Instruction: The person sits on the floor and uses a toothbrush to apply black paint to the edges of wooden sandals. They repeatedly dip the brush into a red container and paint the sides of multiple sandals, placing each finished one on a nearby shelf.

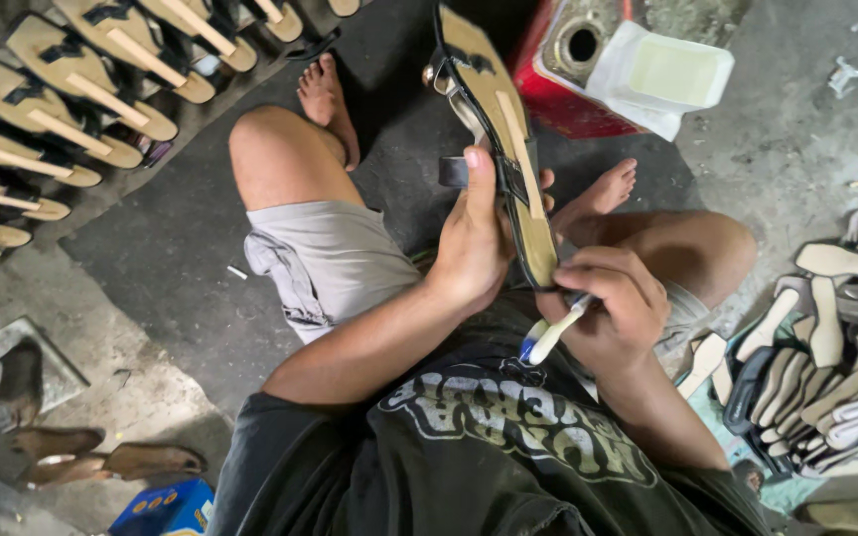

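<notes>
Floor: the grey concrete floor [806, 149] was bare and dirty, and the person sat on it with both knees bent and the feet far from the camera.
Rows at far left: many finished sandal soles [62, 109] lay side by side in rows, each tan with a pale strip along the middle.
Pile at right: a heap of loose insole pieces [836, 357], pale and dark, lay near the right knee.
Can: a red metal can [568, 69] stood at the far side, with a white plastic container [662, 74] leaning on it.
Sandal: the sandal [508, 149] was in the middle, held up on its edge above the lap, toe end pointing far, black strap at its left side.
Left hand: the left hand [474, 238] was closed around the middle of the sandal, the thumb pressed upward along the sole, the fingers hidden behind it.
Right hand: the right hand [613, 303] was curled tight around a small brush [548, 337] with white handle and blue end; the tip touched the near end of the sandal.
Step in hand: it seemed to be the brushing of the heel end of the sole, probably with glue.
Next move: I judge it called for a steady left grip and short strokes going along the sole edge.
</notes>
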